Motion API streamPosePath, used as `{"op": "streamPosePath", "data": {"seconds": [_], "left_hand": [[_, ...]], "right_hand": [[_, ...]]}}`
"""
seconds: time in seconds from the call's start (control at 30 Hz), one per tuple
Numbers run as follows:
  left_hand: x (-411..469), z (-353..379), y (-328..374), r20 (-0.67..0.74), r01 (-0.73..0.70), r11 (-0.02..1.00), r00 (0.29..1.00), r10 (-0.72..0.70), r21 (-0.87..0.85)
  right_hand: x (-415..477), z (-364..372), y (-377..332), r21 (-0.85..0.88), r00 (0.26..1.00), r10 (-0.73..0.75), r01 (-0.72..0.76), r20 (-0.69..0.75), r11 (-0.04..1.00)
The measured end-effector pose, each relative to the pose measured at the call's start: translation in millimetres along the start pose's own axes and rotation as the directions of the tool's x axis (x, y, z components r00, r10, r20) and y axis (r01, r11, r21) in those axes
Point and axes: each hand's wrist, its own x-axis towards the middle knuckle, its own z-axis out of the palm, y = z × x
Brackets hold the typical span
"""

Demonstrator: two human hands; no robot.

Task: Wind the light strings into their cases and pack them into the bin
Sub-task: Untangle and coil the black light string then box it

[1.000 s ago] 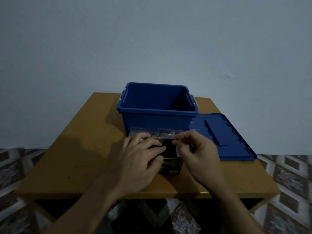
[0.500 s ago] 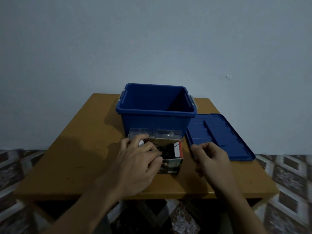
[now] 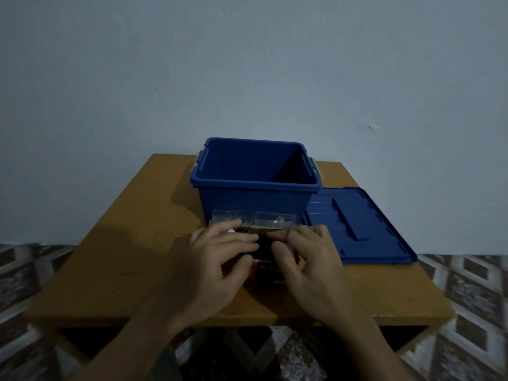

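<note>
Right hand [image 3: 310, 259] is back on the case [image 3: 265, 268], fingers curled over its open top, thin wire [image 3: 287, 232] looped across the index finger. Left hand [image 3: 222, 259] grips the case's left side. Case stands on table [image 3: 123, 257], near edge, in front of open blue bin [image 3: 255, 199]; clear boxes [image 3: 255, 217] between. Lid [image 3: 357, 224] flat right of bin.

- I see the blue bin [image 3: 255, 199] with its mouth open upward, so a hand could drop in from above.
- Two clear cases [image 3: 253, 217] sit against its front wall, blocking the way forward.
- The left hand [image 3: 220, 259] and right hand [image 3: 310, 268] grip a small carton [image 3: 265, 259], crowding the middle.
- The bin lid [image 3: 357, 226] lies flat, filling the right side.
- The left stretch of the table [image 3: 123, 257] gives me open room.
</note>
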Motion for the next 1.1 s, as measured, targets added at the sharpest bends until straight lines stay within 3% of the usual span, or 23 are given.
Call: {"op": "streamPosePath", "data": {"seconds": [0.1,0.17,0.27,0.33,0.47,0.83,1.0,1.1], "left_hand": [[-2.4,-2.2,-2.1,-0.157,0.034,0.993,0.986,-0.051,-0.112],[-2.4,-3.6,-3.2,-0.192,0.112,0.975,0.97,-0.149,-0.191],[1.2,-7.4,3.6,-0.142,0.085,0.982,0.984,-0.11,-0.17],[5.6,-7.2,8.3,-0.05,0.018,0.997,0.998,-0.022,-0.081],[12.7,-2.4,9.8,0.064,0.006,1.0,0.998,-0.005,-0.009],[18.5,1.1,13.9,0.136,-0.012,0.993,0.991,-0.005,0.119],[12.2,4.2,9.1,0.183,-0.04,0.979,0.983,0.003,0.2],[7.9,8.3,8.2,0.214,-0.055,0.967,0.977,0.001,0.25]], "right_hand": [[2.3,0.1,2.5,-0.024,0.998,0.055,-0.056,-0.01,0.998],[5.5,-0.7,4.2,-0.228,0.999,0.048,-0.043,0.014,0.973],[12.9,-3.2,0.5,-0.428,0.985,0.041,0.035,0.167,0.903],[17.3,-6.8,-4.0,-0.468,0.963,0.05,0.084,0.266,0.88],[23.1,-15.1,-4.2,-0.465,0.923,0.089,0.103,0.373,0.88],[20.5,-15.0,8.1,-0.182,0.933,0.063,0.003,0.355,0.983],[15.3,-23.0,18.3,0.204,0.97,0.168,-0.203,0.176,0.958],[9.1,-30.0,21.9,0.349,0.961,0.146,-0.224,0.235,0.91]]}}
